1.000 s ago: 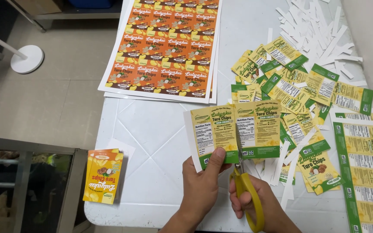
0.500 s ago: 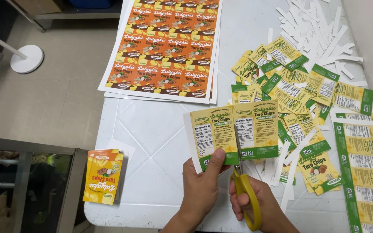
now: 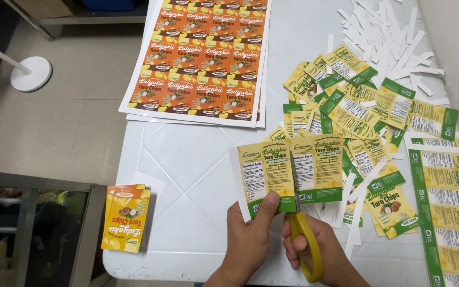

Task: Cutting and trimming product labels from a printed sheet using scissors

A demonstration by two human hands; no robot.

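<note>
White tabletop (image 3: 187, 159) w/ a diamond-embossed surface fills the head view, grey floor off its left edge.

Head view: my left hand (image 3: 248, 239) pinches the strip of two green-yellow labels (image 3: 291, 175) at its bottom edge, thumb on top, fingers curled under. The strip is lifted just above the table's near edge, tilted toward me. My right hand (image 3: 320, 250) is closed through the yellow scissors (image 3: 304, 242); blades run up into the seam betw. the two labels, the tips hidden in the paper, so can't tell how wide they gape.

To do this cut well, I judge: keep blades on the white gap betw. the prints, feed paper w/ the left hand rather than swinging the scissors, hold the pinch close to the cut line so the strip doesn't flop.

Cut green labels (image 3: 346, 101) are heaped toward the far right, white offcut slivers (image 3: 389, 37) at the far right corner. Uncut green sheet (image 3: 447, 202) lies along the right edge, orange label sheets (image 3: 203, 58) at the far left, small orange label stack (image 3: 126, 218) at the near left corner.
</note>
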